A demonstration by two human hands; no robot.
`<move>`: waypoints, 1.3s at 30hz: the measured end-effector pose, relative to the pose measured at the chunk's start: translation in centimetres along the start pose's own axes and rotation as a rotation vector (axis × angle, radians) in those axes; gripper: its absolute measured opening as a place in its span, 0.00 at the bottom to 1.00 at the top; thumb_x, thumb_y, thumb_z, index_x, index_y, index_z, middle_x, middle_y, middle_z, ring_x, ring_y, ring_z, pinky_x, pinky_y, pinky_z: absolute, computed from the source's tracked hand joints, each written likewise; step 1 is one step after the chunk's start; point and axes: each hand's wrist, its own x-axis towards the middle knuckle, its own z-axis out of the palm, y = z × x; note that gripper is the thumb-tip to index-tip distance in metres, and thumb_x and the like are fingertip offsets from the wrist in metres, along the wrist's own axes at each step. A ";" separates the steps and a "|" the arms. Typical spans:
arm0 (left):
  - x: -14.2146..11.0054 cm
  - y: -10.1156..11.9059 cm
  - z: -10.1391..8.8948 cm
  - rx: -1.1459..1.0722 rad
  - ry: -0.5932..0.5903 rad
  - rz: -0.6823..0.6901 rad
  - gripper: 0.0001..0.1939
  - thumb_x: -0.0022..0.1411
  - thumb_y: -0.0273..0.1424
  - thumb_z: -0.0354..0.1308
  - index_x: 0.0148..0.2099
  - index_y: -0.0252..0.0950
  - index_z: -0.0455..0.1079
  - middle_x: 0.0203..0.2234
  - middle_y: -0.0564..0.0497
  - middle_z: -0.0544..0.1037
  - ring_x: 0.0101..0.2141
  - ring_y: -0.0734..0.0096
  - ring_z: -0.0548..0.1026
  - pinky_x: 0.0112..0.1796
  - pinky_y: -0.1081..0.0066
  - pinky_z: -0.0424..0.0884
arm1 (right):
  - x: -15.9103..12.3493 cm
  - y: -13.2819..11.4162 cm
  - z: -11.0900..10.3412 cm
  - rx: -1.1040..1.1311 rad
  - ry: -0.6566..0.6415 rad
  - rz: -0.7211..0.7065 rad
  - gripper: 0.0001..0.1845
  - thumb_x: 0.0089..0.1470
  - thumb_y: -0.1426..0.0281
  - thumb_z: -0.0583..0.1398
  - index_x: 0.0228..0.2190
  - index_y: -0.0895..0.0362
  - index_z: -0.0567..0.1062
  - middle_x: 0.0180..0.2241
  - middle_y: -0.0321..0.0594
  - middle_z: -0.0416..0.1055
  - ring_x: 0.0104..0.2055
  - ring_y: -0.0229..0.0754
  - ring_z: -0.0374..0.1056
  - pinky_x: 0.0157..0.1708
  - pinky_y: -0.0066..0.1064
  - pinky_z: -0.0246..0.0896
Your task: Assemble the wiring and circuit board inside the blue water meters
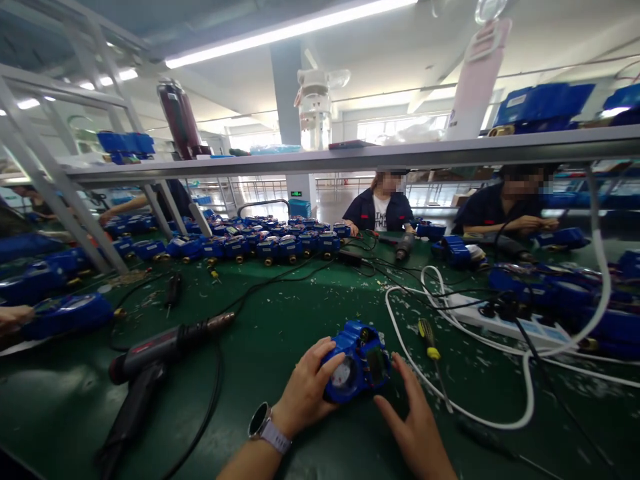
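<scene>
A blue water meter (357, 360) with a round dial and a small screen rests on the green table (280, 313) just in front of me. My left hand (305, 390), with a watch on its wrist, grips the meter's left side, fingers wrapped over it. My right hand (415, 427) lies beside the meter's right edge, fingers stretched out and touching or nearly touching it.
A black heat gun (150, 363) lies at left with its cable. A yellow-handled screwdriver (430, 340), white cables (500, 417) and a power strip (505, 323) lie at right. Rows of blue meters (280, 243) fill the far table. Two people sit opposite; another hand (13, 317) shows at left.
</scene>
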 end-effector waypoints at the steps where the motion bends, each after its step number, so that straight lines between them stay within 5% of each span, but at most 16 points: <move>1: 0.1 0.4 0.1 -0.012 0.004 0.032 0.38 0.53 0.29 0.63 0.64 0.37 0.51 0.59 0.41 0.57 0.61 0.55 0.55 0.56 0.53 0.62 | -0.1 0.1 0.1 0.017 0.015 0.008 0.27 0.70 0.62 0.52 0.63 0.61 0.52 0.59 0.40 0.46 0.60 0.43 0.45 0.57 0.18 0.34; 9: 0.6 2.8 0.3 -0.011 0.005 0.103 0.32 0.54 0.21 0.58 0.61 0.38 0.57 0.57 0.43 0.59 0.60 0.54 0.54 0.59 0.47 0.51 | -0.8 1.9 1.1 0.163 0.104 0.214 0.29 0.66 0.57 0.57 0.60 0.60 0.59 0.55 0.44 0.54 0.55 0.51 0.54 0.49 0.42 0.56; 16: 0.6 3.0 0.6 -0.020 -0.002 0.070 0.34 0.53 0.22 0.60 0.61 0.39 0.56 0.57 0.43 0.58 0.60 0.53 0.55 0.58 0.45 0.52 | -0.3 1.0 0.3 0.029 0.143 0.137 0.28 0.66 0.58 0.55 0.62 0.55 0.56 0.55 0.42 0.55 0.53 0.51 0.56 0.47 0.43 0.57; 25: 1.0 3.4 0.3 -0.064 -0.007 -0.008 0.38 0.49 0.28 0.64 0.61 0.37 0.55 0.56 0.41 0.60 0.58 0.56 0.57 0.57 0.51 0.55 | 0.5 0.1 -0.3 0.099 0.173 0.176 0.22 0.61 0.59 0.59 0.53 0.53 0.63 0.47 0.39 0.61 0.47 0.47 0.60 0.38 0.32 0.64; 32: 1.4 3.0 0.3 -0.064 0.027 -0.041 0.44 0.48 0.31 0.64 0.64 0.35 0.50 0.56 0.42 0.62 0.57 0.60 0.60 0.57 0.58 0.58 | 0.3 1.1 -0.2 0.140 0.126 0.166 0.23 0.63 0.59 0.59 0.55 0.55 0.62 0.51 0.41 0.58 0.50 0.49 0.58 0.49 0.41 0.55; 39: 1.8 2.9 0.3 -0.064 0.054 -0.096 0.47 0.49 0.39 0.67 0.66 0.33 0.48 0.56 0.41 0.64 0.56 0.59 0.63 0.56 0.58 0.61 | 0.4 1.2 -0.3 0.181 0.118 0.200 0.24 0.62 0.59 0.59 0.54 0.57 0.62 0.50 0.42 0.59 0.50 0.48 0.58 0.47 0.38 0.57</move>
